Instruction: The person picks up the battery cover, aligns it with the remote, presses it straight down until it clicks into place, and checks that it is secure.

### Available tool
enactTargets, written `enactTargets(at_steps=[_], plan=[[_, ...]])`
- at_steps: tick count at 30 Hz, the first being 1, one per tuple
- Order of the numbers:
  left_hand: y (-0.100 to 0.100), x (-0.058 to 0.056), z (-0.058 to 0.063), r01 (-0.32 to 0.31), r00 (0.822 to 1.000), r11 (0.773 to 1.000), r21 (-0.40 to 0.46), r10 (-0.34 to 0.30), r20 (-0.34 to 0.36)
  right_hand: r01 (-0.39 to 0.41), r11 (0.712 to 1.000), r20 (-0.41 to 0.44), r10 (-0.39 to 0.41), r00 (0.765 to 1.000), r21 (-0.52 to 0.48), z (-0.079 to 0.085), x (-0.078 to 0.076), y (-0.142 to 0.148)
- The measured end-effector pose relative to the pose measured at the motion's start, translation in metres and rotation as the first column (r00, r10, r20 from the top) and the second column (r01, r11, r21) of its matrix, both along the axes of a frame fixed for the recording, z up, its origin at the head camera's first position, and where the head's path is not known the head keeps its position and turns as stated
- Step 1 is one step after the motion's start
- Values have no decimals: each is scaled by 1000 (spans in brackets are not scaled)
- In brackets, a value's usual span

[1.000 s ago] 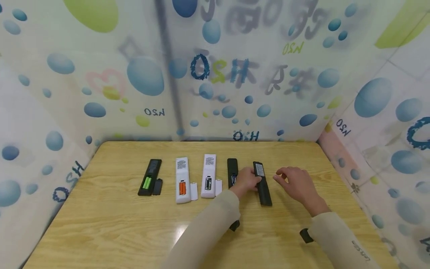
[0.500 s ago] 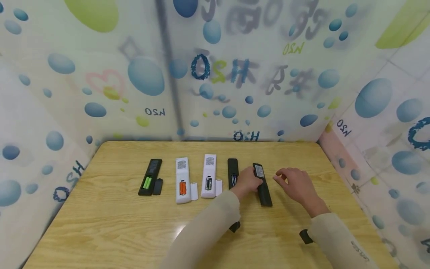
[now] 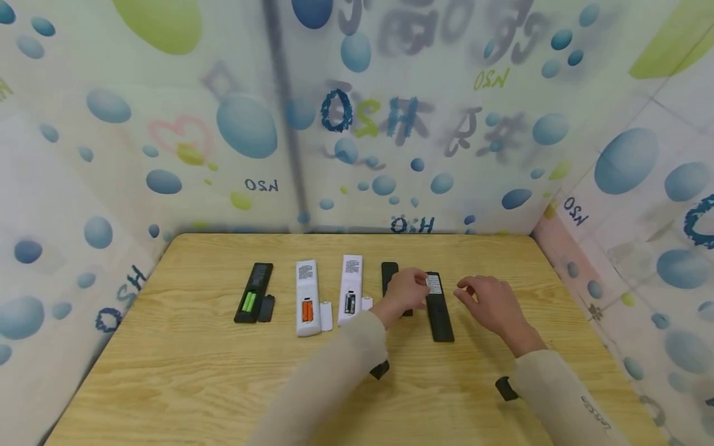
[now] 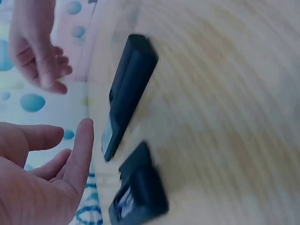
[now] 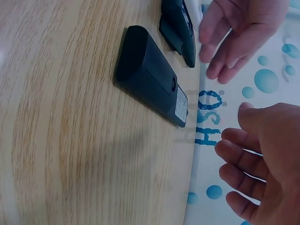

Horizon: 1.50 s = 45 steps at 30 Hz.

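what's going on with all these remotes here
A person has five remotes lying in a row on a wooden table. The left hand and right hand hover on either side of the rightmost black remote, holding nothing; its battery cover appears to be on. The other four lie open: another black remote, the right white remote, the left white remote and the far-left black remote.

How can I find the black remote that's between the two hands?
On the wooden table, follow the row of five remotes to its right end. The black remote there is the only one with its battery cover on.
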<state>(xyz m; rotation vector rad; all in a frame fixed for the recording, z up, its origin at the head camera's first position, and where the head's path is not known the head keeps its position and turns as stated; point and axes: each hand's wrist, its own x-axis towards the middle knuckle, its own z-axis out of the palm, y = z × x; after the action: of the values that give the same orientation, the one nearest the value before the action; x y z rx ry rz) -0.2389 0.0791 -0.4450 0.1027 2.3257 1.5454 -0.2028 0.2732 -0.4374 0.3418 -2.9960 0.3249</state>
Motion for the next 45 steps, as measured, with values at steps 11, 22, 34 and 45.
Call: enactTargets(at_steps=[11,22,34,45], plan=[[-46,-20,7,-40,999,999,11,40,-17,-27,999,53,26,998,18,-7,-6,-21],[-68,-26,2,-60,998,998,0,60,-6,-60,996,88,54,995,67,-12,-13,-50],[-77,-30,-6,-63,998,997,-50,64,22,-91,989,97,80,992,119,-25,-20,-62],[-70,-36,-23,-110,994,977,-181,107,-27,-78,986,124,60,990,150,-35,-26,-80]])
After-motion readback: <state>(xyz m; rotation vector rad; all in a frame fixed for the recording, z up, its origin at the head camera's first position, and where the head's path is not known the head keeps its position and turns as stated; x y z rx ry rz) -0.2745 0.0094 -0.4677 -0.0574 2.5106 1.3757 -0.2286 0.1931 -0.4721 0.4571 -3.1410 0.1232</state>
